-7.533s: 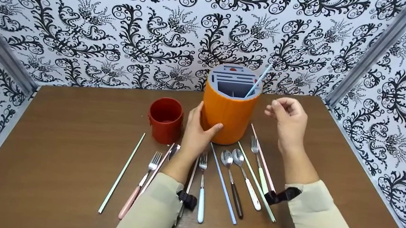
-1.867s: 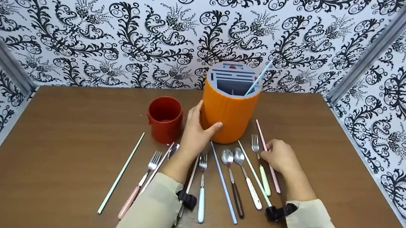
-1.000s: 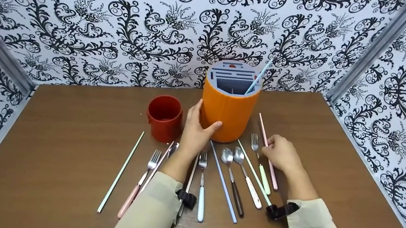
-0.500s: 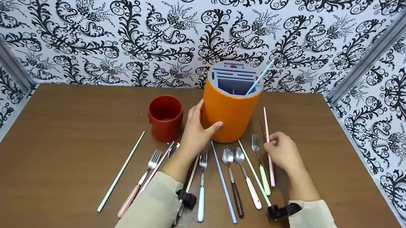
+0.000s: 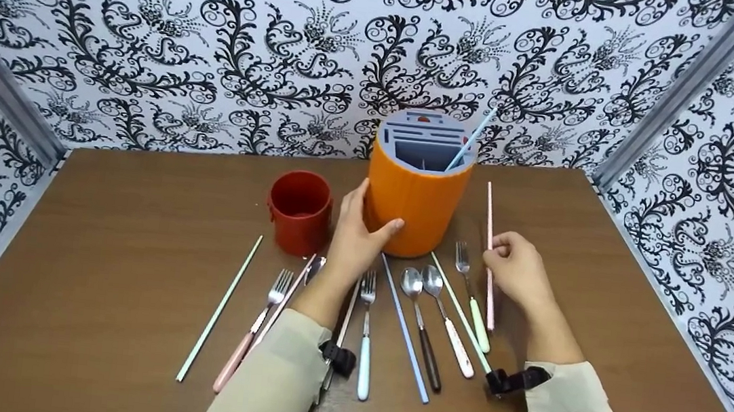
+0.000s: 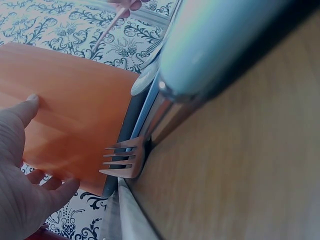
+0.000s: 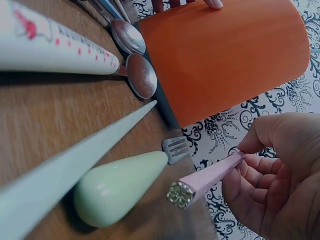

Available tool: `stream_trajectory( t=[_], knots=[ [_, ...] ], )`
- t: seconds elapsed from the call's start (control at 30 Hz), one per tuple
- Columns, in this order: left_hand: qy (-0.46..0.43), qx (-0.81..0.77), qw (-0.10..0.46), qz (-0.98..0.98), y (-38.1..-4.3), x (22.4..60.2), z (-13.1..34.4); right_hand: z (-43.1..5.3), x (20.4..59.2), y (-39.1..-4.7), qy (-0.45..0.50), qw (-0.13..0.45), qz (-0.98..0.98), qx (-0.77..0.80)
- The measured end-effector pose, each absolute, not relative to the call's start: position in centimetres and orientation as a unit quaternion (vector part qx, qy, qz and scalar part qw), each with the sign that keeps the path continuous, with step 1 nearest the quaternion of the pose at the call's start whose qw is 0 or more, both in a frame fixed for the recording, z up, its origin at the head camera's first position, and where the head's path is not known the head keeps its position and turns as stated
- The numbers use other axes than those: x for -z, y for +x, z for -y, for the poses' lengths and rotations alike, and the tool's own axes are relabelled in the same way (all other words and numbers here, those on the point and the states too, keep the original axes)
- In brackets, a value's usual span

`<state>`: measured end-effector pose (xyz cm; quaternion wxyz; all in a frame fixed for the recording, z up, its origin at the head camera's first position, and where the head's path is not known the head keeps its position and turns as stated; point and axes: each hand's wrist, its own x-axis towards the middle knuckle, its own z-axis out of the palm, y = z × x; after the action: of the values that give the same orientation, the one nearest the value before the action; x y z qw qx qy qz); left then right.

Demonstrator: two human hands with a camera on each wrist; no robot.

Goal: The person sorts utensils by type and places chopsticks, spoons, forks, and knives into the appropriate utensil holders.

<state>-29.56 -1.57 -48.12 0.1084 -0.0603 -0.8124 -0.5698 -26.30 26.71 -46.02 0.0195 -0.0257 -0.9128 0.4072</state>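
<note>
My right hand [image 5: 519, 266] pinches a pink chopstick [image 5: 490, 212] between thumb and fingers, right of the holder. In the right wrist view the chopstick's butt end [image 7: 181, 194] is raised toward the camera. My left hand [image 5: 358, 242] grips the lower left side of an orange utensil holder [image 5: 416, 204], thumb across its front. The holder has a grey slotted top [image 5: 424, 132], and a light blue chopstick [image 5: 473, 139] leans out of its right compartment. In the left wrist view the left hand's thumb [image 6: 26, 111] and fingers lie against the orange wall [image 6: 80, 115].
A red cup [image 5: 299, 216] stands left of the holder. Several utensils lie on the table: a green-handled fork [image 5: 479, 323], a brown-handled spoon [image 5: 427, 356], a white-handled spoon [image 5: 458, 349], a blue-handled fork [image 5: 364, 366], a pink-handled fork [image 5: 235, 359], a blue chopstick [image 5: 405, 333], green chopsticks. Patterned walls enclose it.
The right hand came down from beside the holder's top to the pink chopstick, gripped it and shifted it up and right, away from the green-handled fork. The left hand stayed on the holder.
</note>
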Motion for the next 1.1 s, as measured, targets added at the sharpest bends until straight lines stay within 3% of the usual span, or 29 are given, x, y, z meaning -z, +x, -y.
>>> stream_trajectory(
  t=[0.6, 1.1],
  knots=[
    [-0.061, 0.578, 0.108, 0.807, -29.6, 48.1, 1.5, -26.5, 44.9, -26.1, -0.025, 0.029, 0.850, -0.526],
    [-0.058, 0.575, 0.108, 0.809, -29.5, 48.0, 1.5, -24.7, 42.8, -25.2, -0.024, 0.108, 0.714, -0.691]
  ],
)
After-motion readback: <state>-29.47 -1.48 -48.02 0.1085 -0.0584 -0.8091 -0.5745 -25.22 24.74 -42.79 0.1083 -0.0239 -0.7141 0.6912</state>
